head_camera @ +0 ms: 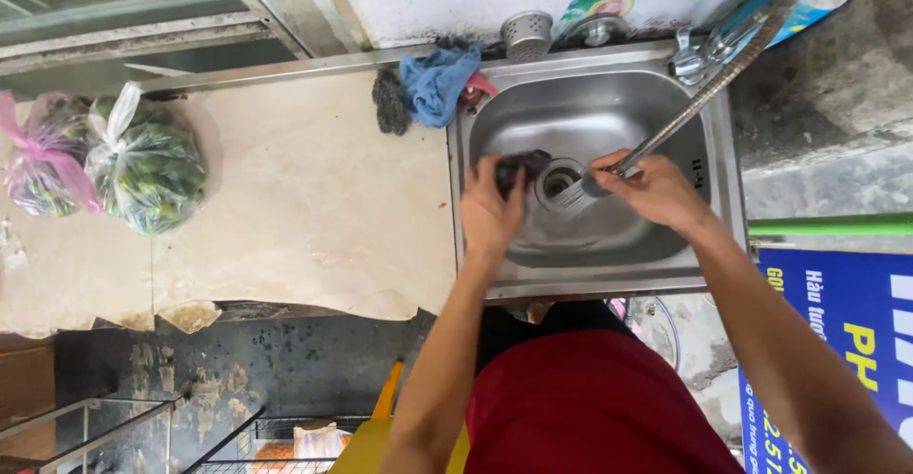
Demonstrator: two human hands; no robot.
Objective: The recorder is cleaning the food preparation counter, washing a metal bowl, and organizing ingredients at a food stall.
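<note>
Head view, looking straight down. My left hand (pixel 492 210) is clenched around a small dark scrubbing pad (pixel 521 166), which sticks out past my fingertips and sits low in the steel sink (pixel 590 103), just left of the round drain (pixel 557 181). My right hand (pixel 656 191) is closed on the lower end of the flexible metal faucet hose (pixel 704 96); the nozzle tip shows beyond my thumb and a thin stream of water falls from it toward the drain. Whether the pad touches the basin floor cannot be told from here.

The relation that matters: the hose's long axis runs on a diagonal, from the tap base (pixel 687 56) at the sink's far right corner down and left to my right fingers, so its mouth points at the pad. The pad lies directly left of the nozzle, with only the drain between them. Both hands are near it, but the left is the nearer, since it holds the pad; the right stands just beside it.

Around the basin: a blue cloth (pixel 436 82) and a dark scourer (pixel 389 101) rest at the sink's far left edge, a perforated metal strainer cup (pixel 527 35) stands behind the rim, and two tied plastic bags of greens (pixel 143 165) lie well apart on the pale counter (pixel 304 208).
</note>
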